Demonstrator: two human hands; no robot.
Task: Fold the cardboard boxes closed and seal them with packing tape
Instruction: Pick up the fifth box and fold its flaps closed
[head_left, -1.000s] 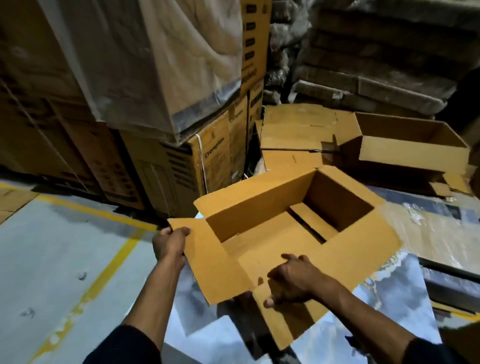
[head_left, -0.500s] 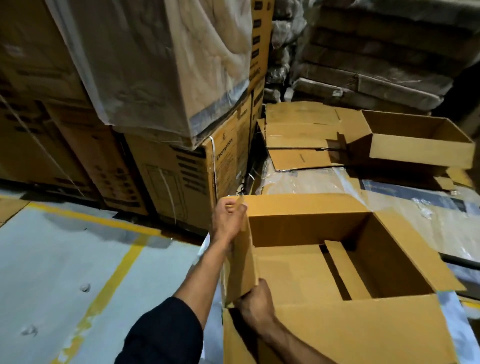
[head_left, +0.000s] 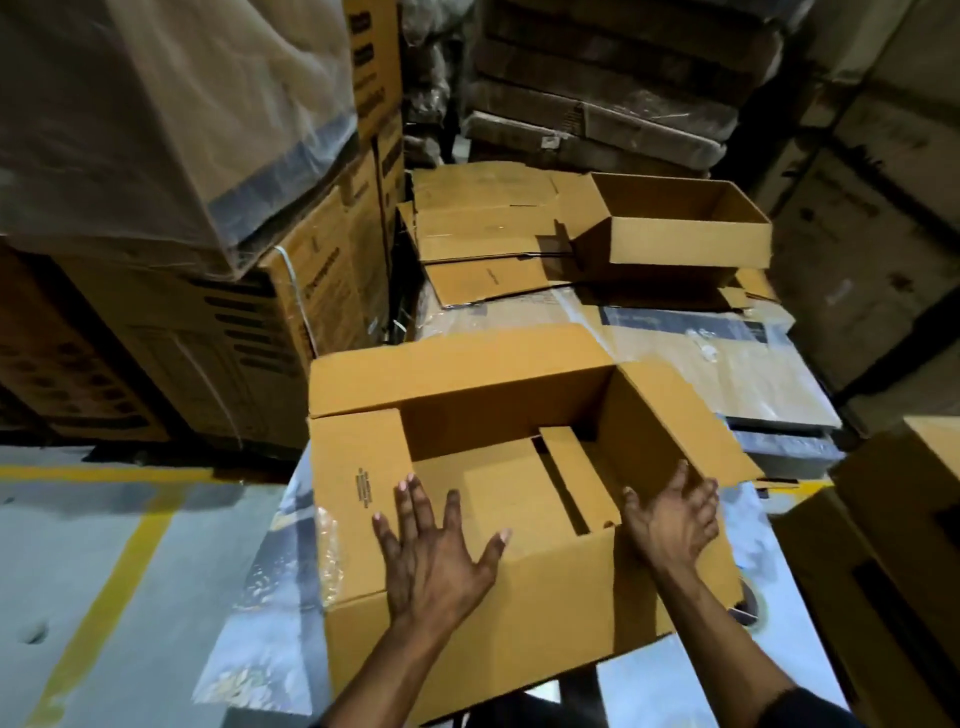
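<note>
So the box (head_left: 519, 467) sat open-topped on a plastic-wrapped surface (head_left: 270, 623) right in front of the person, flaps all splayed out. Behind it lay flat cardboard sheets (head_left: 483, 234) and another open box (head_left: 675, 228), with wrapped stacks (head_left: 182, 234) crowding the left and a tape roll (head_left: 753, 610) peeking out by the near right corner. Left hand (head_left: 436, 556) was spread flat against the near flap; right hand (head_left: 672, 519) was open too, palm cupped, touching the right flap. Half a second back the left was pinching the far-left corner and the right was gripping the near edge.
</note>
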